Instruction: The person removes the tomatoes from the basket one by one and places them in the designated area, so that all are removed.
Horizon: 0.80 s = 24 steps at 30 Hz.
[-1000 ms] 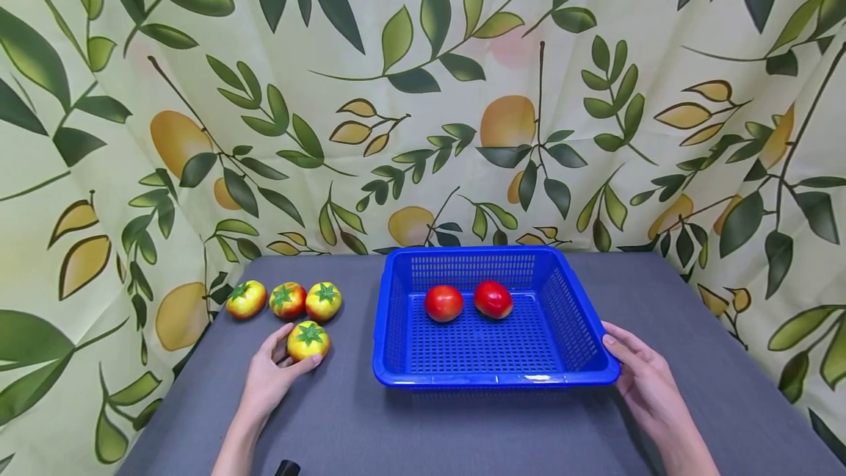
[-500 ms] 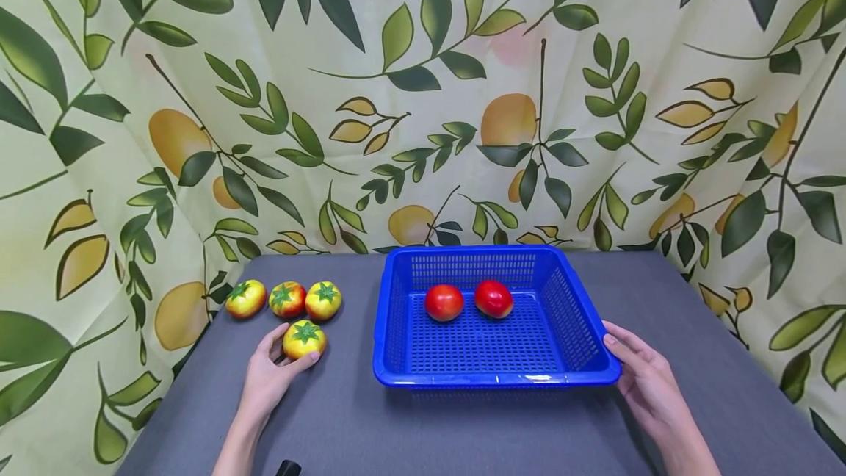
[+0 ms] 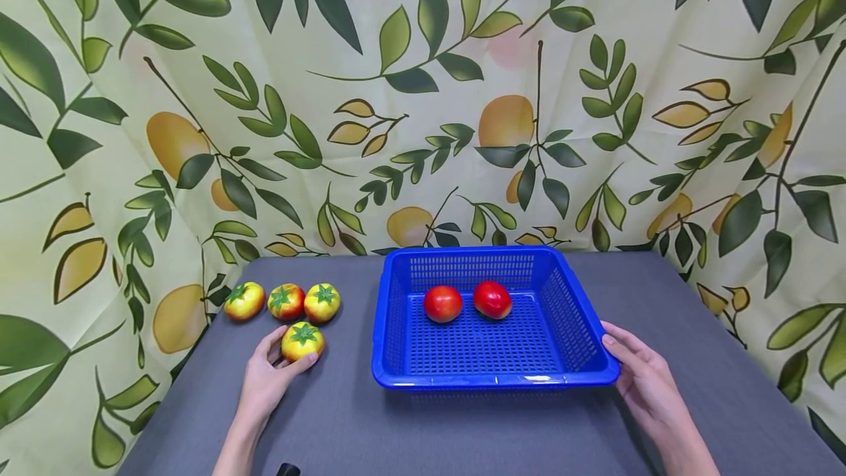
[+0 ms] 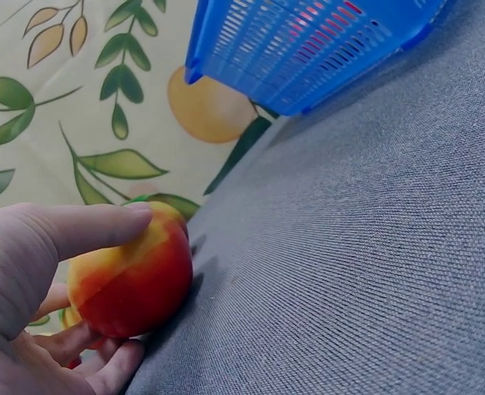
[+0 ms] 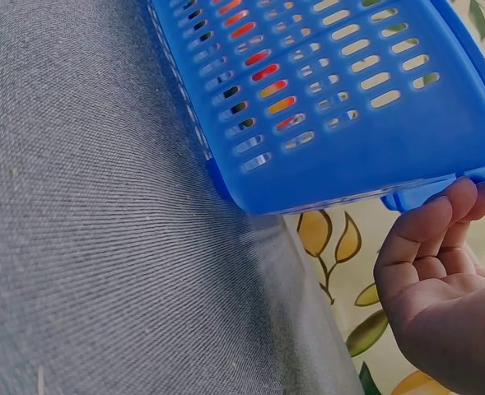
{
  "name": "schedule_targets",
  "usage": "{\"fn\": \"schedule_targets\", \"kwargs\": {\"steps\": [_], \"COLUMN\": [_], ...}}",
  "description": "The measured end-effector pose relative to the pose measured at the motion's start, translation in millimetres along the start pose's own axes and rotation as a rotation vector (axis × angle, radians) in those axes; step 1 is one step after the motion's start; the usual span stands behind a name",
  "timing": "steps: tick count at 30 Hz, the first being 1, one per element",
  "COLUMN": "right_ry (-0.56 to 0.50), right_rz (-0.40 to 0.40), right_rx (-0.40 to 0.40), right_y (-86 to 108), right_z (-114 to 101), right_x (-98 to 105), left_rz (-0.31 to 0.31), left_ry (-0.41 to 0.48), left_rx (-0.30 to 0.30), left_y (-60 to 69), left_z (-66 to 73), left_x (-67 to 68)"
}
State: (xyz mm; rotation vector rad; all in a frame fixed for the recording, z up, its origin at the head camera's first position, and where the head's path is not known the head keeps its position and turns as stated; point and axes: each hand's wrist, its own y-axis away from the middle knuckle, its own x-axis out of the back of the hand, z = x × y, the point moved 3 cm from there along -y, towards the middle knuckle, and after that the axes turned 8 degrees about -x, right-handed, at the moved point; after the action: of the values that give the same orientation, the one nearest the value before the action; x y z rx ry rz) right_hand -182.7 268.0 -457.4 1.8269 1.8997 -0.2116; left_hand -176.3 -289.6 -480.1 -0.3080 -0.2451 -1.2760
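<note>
At the left of the head view, my left hand [image 3: 267, 373] holds a yellow-and-red tomato [image 3: 303, 342] with a green star-shaped top. The left wrist view shows the thumb over one side of this tomato [image 4: 135, 276] and fingers curled on the other, low at the grey tabletop. My right hand [image 3: 651, 380] pinches the right rim of a blue plastic basket [image 3: 496, 379], thumb on top and fingers below. Two red tomatoes, one on the left [image 3: 443, 304] and one on the right [image 3: 492, 300], lie inside the basket. From the right wrist, the curled fingers [image 5: 427, 226] show under the rim.
Behind the left hand, three more yellow-and-red tomatoes lie in a row: left [image 3: 244, 302], middle [image 3: 286, 302] and right [image 3: 322, 303]. A leaf-patterned cloth [image 3: 423, 131] hangs behind the grey table [image 3: 463, 432]. A small black object [image 3: 288, 469] shows at the bottom edge.
The left hand and its tomato have shifted slightly left over the last second. The right hand and basket look unmoved.
</note>
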Motion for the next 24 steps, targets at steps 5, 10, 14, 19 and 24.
{"fn": "schedule_targets", "kwargs": {"steps": [5,10,14,19,24], "right_ry": [0.010,0.014,0.024,0.025,0.008], "right_rz": [0.014,0.020,0.021,0.027,0.008], "right_rx": [-0.009,-0.013,-0.011,-0.021,-0.009], "right_y": [-1.0,-1.0,-0.8,-2.1,-1.2], "right_z": [-0.4,0.0,0.0,-0.4,-0.1], "right_x": [0.4,-0.4,-1.4,-0.8,-0.6], "left_rz": [-0.002,0.002,0.005,0.019,0.025], "left_ry": [0.014,0.024,0.016,0.010,0.013], "left_rx": [0.000,-0.002,0.002,-0.003,0.003], "left_y": [0.2,0.1,0.4,-0.1,0.4], "left_z": [0.0,-1.2,-0.9,-0.2,-0.3], "left_x": [-0.1,1.2,2.0,1.8,1.4]}}
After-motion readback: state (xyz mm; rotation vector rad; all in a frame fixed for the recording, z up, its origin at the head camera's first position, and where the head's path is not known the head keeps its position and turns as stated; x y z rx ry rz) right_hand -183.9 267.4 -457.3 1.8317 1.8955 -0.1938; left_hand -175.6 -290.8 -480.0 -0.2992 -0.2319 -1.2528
